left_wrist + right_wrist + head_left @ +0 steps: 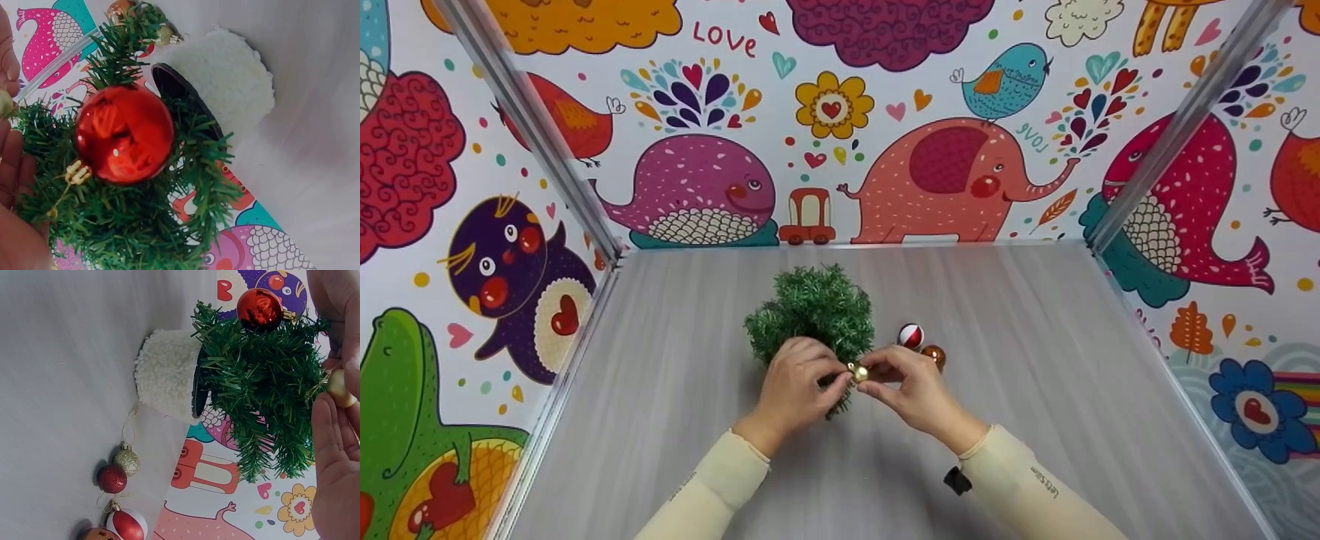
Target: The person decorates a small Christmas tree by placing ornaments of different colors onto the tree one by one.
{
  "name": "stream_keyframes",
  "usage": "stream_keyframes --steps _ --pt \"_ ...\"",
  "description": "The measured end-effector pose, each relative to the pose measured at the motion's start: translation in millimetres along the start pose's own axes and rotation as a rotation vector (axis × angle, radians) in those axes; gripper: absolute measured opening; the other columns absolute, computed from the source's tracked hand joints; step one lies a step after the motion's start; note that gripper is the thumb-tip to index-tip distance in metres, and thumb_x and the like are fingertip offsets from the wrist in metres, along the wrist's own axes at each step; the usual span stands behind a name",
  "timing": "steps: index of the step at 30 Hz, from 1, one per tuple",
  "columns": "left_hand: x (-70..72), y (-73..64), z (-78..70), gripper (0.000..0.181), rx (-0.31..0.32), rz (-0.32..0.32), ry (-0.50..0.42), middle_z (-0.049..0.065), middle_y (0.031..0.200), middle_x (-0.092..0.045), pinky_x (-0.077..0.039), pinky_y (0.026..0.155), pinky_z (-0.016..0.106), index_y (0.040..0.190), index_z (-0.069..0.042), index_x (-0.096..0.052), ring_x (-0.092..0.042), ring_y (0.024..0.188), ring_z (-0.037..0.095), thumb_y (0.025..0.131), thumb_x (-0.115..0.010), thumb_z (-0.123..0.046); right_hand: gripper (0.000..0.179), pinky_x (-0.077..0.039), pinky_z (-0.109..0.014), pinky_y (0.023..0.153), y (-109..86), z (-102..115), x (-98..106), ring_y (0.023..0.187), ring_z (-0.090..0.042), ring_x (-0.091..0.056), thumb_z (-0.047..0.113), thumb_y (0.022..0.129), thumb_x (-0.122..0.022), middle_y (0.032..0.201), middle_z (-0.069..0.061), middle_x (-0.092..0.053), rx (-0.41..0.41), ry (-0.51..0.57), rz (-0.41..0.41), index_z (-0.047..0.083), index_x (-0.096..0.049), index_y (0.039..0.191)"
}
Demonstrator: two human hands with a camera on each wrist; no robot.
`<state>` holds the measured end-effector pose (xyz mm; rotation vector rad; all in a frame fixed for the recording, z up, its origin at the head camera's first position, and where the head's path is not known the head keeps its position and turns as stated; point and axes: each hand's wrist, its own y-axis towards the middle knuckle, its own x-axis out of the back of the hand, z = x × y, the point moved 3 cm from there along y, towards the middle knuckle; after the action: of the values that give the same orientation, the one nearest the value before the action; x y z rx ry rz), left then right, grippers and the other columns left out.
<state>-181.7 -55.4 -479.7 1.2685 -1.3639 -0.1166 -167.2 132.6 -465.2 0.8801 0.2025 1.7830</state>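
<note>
A small green artificial Christmas tree [817,307] stands in a fluffy white pot [166,374]. A shiny red Christmas ball [125,135] hangs among its branches. In front of the tree both hands meet at a small gold Christmas ball [860,372]. My right hand [915,390] pinches the ball between thumb and fingers. The fingertips of my left hand [802,382] pinch its thin gold loop beside the cap, close against the branches. The loop itself is partly hidden by the fingers.
Right of the tree lie a red-and-white ball [910,335] and a copper-coloured ball [934,357]. Glittery gold [126,461] and red [112,478] balls lie near the pot. Printed cartoon panels [817,187] and metal posts [1185,120] border the grey table [660,450].
</note>
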Motion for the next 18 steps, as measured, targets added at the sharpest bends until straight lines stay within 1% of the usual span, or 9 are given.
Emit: stream_keyframes --steps 3,7,10,14,16,18 --pt "0.7 1.0 0.7 0.007 -0.004 -0.011 0.007 -0.006 0.078 -0.066 -0.048 0.088 0.038 0.075 -0.015 -0.075 -0.061 0.080 0.017 0.080 -0.079 -0.018 0.029 -0.059 -0.038 0.069 -1.9 -7.1 -0.9 0.081 -0.025 -0.071 -0.007 0.078 -0.079 0.097 -0.012 -0.067 0.014 0.004 0.000 -0.001 -0.067 0.105" --pt "4.7 4.4 1.9 0.006 -0.009 -0.047 0.015 -0.006 0.076 -0.065 -0.048 0.086 0.037 0.074 -0.015 -0.071 -0.061 0.079 0.017 0.077 -0.076 -0.014 0.028 -0.059 -0.036 0.071 -8.9 -27.1 -2.9 0.084 -0.018 -0.070 0.001 0.083 -0.078 0.103 -0.003 -0.067 0.019 -0.017 0.009 0.007 -0.067 0.109" --pt "9.0 8.1 1.8 0.007 -0.002 -0.070 0.017 -0.006 0.076 -0.065 -0.048 0.085 0.037 0.074 -0.016 -0.069 -0.061 0.079 0.017 0.077 -0.075 -0.013 0.025 -0.058 -0.033 0.073 -13.6 -36.2 -4.9 0.087 -0.013 -0.068 0.006 0.088 -0.075 0.105 0.002 -0.067 0.019 -0.055 0.047 0.011 -0.067 0.111" --pt "11.4 12.6 -0.2 0.007 -0.012 -0.056 0.029 -0.006 0.077 -0.066 -0.048 0.085 0.037 0.075 -0.016 -0.069 -0.062 0.079 0.016 0.079 -0.074 -0.014 0.025 -0.057 -0.032 0.074 -15.9 -38.4 -6.8 0.090 -0.013 -0.066 0.011 0.091 -0.072 0.107 0.003 -0.065 0.027 -0.107 0.085 0.010 -0.066 0.115" --pt "11.0 13.9 -1.2 0.007 -0.028 -0.044 0.038 -0.006 0.077 -0.066 -0.048 0.086 0.037 0.076 -0.016 -0.069 -0.062 0.079 0.016 0.080 -0.074 -0.014 0.025 -0.057 -0.032 0.074 -14.6 -36.5 -6.6 0.091 -0.015 -0.065 0.011 0.091 -0.073 0.109 0.002 -0.064 0.035 -0.127 0.069 0.009 -0.066 0.115" --pt "11.1 15.0 -1.9 0.007 -0.038 -0.037 0.045 -0.006 0.077 -0.066 -0.049 0.086 0.038 0.076 -0.015 -0.069 -0.062 0.079 0.017 0.081 -0.074 -0.013 0.024 -0.056 -0.033 0.072 -11.7 -33.3 -5.9 0.090 -0.016 -0.064 0.012 0.091 -0.073 0.109 0.002 -0.064 0.050 -0.151 0.035 0.010 -0.067 0.114"
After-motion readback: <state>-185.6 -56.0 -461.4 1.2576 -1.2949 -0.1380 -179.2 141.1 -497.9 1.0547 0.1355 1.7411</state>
